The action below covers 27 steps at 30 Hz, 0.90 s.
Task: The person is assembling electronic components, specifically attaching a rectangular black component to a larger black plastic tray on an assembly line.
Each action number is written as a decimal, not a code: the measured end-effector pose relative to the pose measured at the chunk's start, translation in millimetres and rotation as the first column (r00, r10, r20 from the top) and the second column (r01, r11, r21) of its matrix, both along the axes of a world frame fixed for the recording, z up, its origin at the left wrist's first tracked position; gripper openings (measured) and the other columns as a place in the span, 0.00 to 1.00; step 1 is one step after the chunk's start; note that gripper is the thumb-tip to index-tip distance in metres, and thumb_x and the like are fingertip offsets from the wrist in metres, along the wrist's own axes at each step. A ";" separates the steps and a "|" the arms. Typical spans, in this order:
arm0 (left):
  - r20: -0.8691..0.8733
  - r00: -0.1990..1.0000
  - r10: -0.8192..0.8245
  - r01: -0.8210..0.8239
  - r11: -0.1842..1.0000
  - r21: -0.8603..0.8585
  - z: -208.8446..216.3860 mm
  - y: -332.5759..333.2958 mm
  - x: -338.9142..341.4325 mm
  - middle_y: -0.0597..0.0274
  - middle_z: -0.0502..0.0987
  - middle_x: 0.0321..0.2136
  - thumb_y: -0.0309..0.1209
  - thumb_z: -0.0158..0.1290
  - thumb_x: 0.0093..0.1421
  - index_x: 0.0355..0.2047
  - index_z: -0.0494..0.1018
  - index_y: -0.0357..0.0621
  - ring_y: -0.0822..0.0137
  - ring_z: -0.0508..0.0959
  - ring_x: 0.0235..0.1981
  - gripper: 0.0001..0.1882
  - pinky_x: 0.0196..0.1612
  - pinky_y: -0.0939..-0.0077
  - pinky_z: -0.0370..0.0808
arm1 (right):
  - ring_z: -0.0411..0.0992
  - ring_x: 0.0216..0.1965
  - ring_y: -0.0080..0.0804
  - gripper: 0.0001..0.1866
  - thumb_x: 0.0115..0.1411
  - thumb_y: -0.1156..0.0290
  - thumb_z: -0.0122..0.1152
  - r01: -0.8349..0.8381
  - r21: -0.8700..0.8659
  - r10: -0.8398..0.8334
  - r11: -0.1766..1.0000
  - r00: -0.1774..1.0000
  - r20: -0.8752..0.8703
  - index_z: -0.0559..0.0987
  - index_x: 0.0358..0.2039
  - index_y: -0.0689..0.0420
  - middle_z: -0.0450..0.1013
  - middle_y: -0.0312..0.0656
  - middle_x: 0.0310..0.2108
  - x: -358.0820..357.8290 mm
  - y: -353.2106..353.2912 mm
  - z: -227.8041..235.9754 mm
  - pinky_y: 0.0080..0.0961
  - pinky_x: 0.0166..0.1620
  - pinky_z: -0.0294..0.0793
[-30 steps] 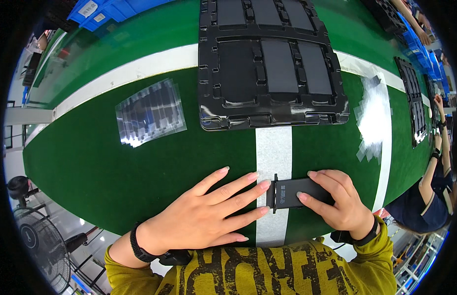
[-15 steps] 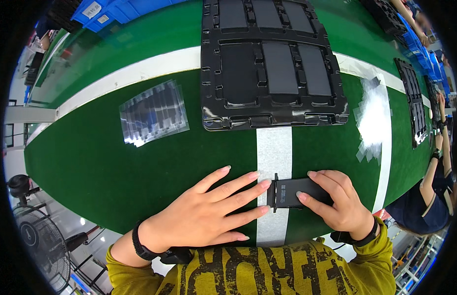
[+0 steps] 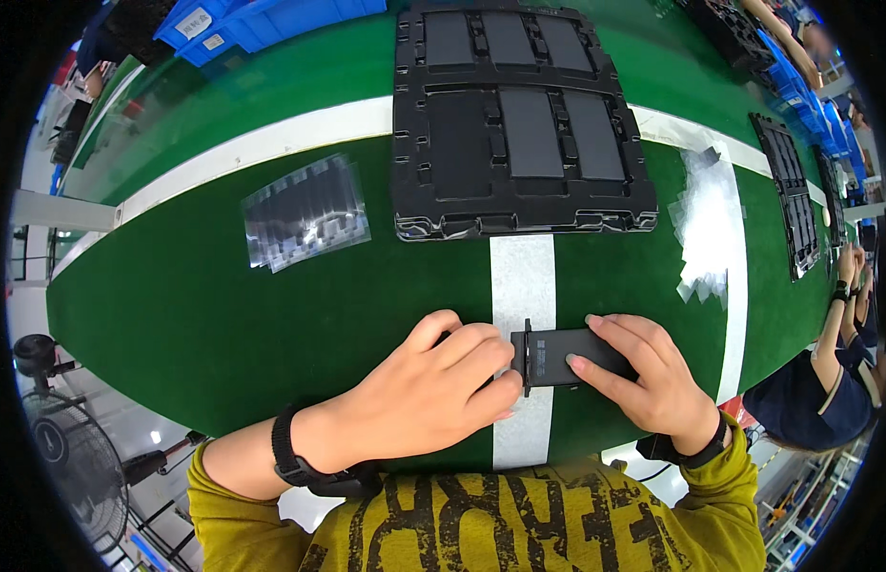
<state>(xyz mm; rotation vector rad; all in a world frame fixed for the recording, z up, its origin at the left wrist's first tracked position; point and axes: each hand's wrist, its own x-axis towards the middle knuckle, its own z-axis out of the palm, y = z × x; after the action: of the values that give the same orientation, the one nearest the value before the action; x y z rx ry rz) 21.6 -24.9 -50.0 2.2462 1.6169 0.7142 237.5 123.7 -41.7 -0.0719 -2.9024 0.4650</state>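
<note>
A flat black battery [image 3: 557, 357] lies crosswise on the pale strip of the green mat, close to my body. My right hand [image 3: 652, 377] grips its right end, with the thumb on the top face and the fingers along the far edge. A thin dark bar crosses the battery near its left end. There my left hand [image 3: 428, 386] is closed, its curled fingers pinching at that end; the fingertips are partly hidden. Beyond the hands stands a black plastic tray [image 3: 529, 226] holding several dark flat pieces [image 3: 533, 133] in its pockets; its near left pocket holds none.
Clear film strips [image 3: 309, 214] lie fanned out on the left, and a shiny film pile [image 3: 702, 229] lies on the right. A blue bin [image 3: 271, 24] stands at the far left. Further right are another black tray [image 3: 789, 195] and a co-worker [image 3: 810, 400]. A fan [image 3: 76, 467] stands lower left.
My left hand's fingers have gone from spread out to curled in at the battery's left end. My right hand keeps its hold. The view has shifted slightly.
</note>
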 end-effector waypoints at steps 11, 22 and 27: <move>0.015 0.994 0.109 -0.109 0.956 0.271 5.0 3.1 -2.4 0.67 0.65 0.22 0.27 0.55 0.46 0.21 0.68 0.46 0.69 0.69 0.28 0.05 0.33 0.74 0.60 | 0.67 0.46 0.42 0.20 0.44 0.72 0.53 0.011 0.023 -0.011 1.000 1.000 -0.005 0.78 0.41 0.55 0.66 0.50 0.47 1.2 -1.7 -0.7 0.32 0.47 0.70; 0.521 0.823 0.225 -0.332 0.936 0.120 14.3 15.0 19.2 0.63 0.72 0.25 0.23 0.57 0.49 0.27 0.71 0.43 0.67 0.72 0.27 0.06 0.36 0.75 0.63 | 0.74 0.30 0.26 0.08 0.50 0.79 0.61 0.222 -0.826 -0.456 0.519 0.889 -0.048 0.75 0.33 0.60 0.74 0.40 0.28 -13.6 -21.4 10.7 0.20 0.36 0.71; 0.610 0.701 0.368 -0.457 0.890 -0.012 6.4 11.5 -0.1 0.63 0.72 0.30 0.25 0.51 0.56 0.33 0.70 0.39 0.73 0.71 0.31 0.05 0.37 0.80 0.67 | 0.72 0.26 0.22 0.04 0.51 0.78 0.58 0.620 -0.411 -0.697 0.669 0.715 -0.057 0.77 0.29 0.62 0.75 0.40 0.24 12.0 48.4 16.2 0.18 0.32 0.70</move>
<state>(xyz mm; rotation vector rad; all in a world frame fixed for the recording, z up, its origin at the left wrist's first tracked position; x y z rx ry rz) 21.5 -13.4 -43.6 1.4625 1.7586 1.5220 249.5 172.1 -25.5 -1.0370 -2.2982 0.7904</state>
